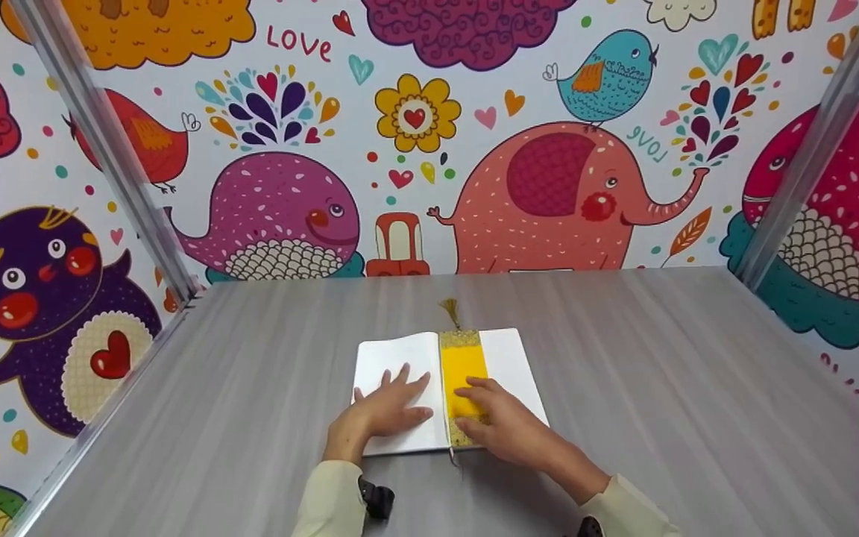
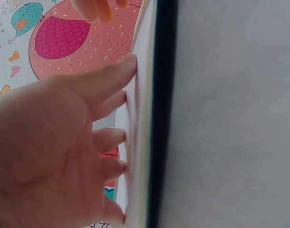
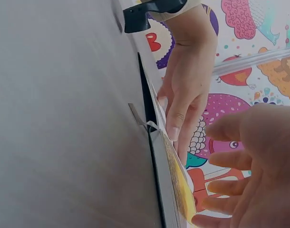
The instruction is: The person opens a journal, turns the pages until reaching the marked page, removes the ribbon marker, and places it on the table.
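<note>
An open notebook (image 1: 511, 350) with blank white pages lies on the table. Along its right page, beside the fold, is a yellow bookmark (image 1: 463, 362) with glittery gold ends and a gold tassel (image 1: 450, 313) past the top edge. My left hand (image 1: 387, 410) rests spread on the left page, fingertips pressing the paper in the left wrist view. Over the bookmark's lower half is my right hand (image 1: 508, 426), its fingers loosely spread. In the right wrist view those fingertips are at or just above the bookmark (image 3: 183, 190); contact is hard to tell.
A thin ribbon (image 3: 138, 114) sticks out from the notebook's near edge. The grey wood-look table (image 1: 265, 373) extends on all sides of the book. Cartoon-printed walls (image 1: 407, 171) and metal posts (image 1: 112, 149) stand at the back and sides.
</note>
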Tool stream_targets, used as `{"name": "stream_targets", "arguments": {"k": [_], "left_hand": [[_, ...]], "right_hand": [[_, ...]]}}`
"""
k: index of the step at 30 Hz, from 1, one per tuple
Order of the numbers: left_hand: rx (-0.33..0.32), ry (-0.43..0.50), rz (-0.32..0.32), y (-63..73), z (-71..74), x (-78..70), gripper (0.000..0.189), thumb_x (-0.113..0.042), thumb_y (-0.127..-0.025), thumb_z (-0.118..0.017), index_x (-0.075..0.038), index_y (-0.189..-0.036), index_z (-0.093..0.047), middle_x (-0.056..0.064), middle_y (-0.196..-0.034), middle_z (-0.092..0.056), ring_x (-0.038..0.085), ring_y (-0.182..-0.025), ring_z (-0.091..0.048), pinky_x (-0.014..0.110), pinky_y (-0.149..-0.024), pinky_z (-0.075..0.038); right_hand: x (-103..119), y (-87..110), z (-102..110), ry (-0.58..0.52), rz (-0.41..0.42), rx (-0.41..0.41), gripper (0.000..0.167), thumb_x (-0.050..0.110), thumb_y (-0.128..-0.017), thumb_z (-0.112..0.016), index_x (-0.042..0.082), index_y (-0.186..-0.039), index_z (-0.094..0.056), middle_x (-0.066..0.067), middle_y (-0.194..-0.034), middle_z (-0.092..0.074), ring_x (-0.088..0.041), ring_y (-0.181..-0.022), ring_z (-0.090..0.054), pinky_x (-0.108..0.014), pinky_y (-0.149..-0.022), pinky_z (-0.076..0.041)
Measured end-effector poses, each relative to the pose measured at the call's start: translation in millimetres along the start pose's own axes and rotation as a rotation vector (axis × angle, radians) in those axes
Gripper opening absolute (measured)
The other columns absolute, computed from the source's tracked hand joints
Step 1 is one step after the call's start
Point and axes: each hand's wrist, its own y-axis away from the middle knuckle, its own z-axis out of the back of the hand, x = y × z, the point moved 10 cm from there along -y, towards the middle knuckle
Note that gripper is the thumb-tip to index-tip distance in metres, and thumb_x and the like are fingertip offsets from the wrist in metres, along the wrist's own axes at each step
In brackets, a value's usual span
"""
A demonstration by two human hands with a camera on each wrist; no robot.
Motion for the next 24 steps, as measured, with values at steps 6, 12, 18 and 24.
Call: {"name": "stream_targets", "arguments": {"k": [6,12,18,24], "left_hand": [[0.007,-0.003,-0.004,1.0,-1.3,1.2,0.063,-0.039,-0.100,-0.057,-0.020,-0.156,-0.038,0.020,-0.167,-0.018,0.049,-0.153,-0.012,0.083,-0.109,-0.005],[0.011,0.000,-0.012,-0.7,0.2,-0.6,0.063,-0.040,-0.100,-0.056,-0.020,-0.156,-0.037,0.020,-0.167,-0.017,0.049,-0.154,-0.011,0.083,-0.109,-0.004],[0.015,0.004,-0.009,-1.3,0.0,-0.9,0.062,-0.038,-0.100,-0.057,-0.020,-0.157,-0.036,0.019,-0.167,-0.016,0.048,-0.154,-0.010,0.082,-0.110,-0.004],[0.013,0.004,-0.006,-0.6,-0.5,-0.2,0.062,-0.038,-0.100,-0.057,-0.021,-0.156,-0.037,0.020,-0.167,-0.016,0.048,-0.154,-0.010,0.082,-0.110,-0.004]], "right_hand": [[-17.2,-6.3,9.9,-0.135,-0.195,-0.135,0.042,0.016,-0.092,-0.072,0.007,-0.132,-0.063,-0.018,-0.139,-0.057,-0.036,-0.126,-0.058,-0.052,-0.103,-0.051],[-40.7,-16.4,20.6,-0.243,-0.336,-0.257,0.043,0.012,-0.089,-0.075,0.007,-0.130,-0.064,-0.015,-0.134,-0.060,-0.029,-0.113,-0.061,-0.037,-0.090,-0.058],[-63.1,-24.3,25.0,-0.241,-0.447,-0.307,0.055,0.010,-0.085,-0.079,0.001,-0.135,-0.059,-0.020,-0.132,-0.058,-0.030,-0.111,-0.058,-0.042,-0.099,-0.052],[-62.3,-30.7,21.2,-0.113,-0.500,-0.255,0.070,0.014,-0.080,-0.084,-0.004,-0.140,-0.051,-0.024,-0.133,-0.057,-0.034,-0.114,-0.058,-0.048,-0.107,-0.048]]}}
